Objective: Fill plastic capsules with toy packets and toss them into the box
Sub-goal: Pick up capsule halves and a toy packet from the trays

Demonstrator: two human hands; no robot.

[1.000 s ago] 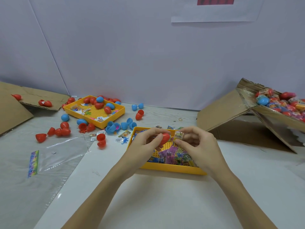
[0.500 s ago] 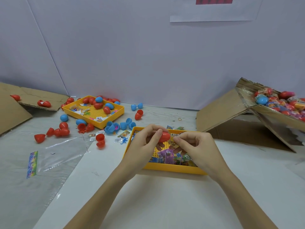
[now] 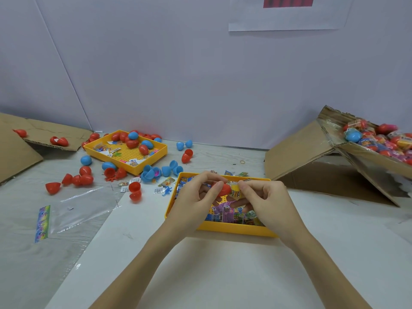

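At frame centre, the left hand (image 3: 196, 198) pinches one red capsule (image 3: 224, 189); the right hand (image 3: 265, 202) pinches one yellow packet (image 3: 236, 192) against it, above one of two yellow trays (image 3: 234, 228). One box (image 3: 365, 152) sits upper right.

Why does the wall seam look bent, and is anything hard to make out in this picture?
Head view: the wide-angle lens bows lines near the edges; light is soft and even, with a faint shadow under the near yellow tray; print on the toy packet beside the red capsule half is too small to read.
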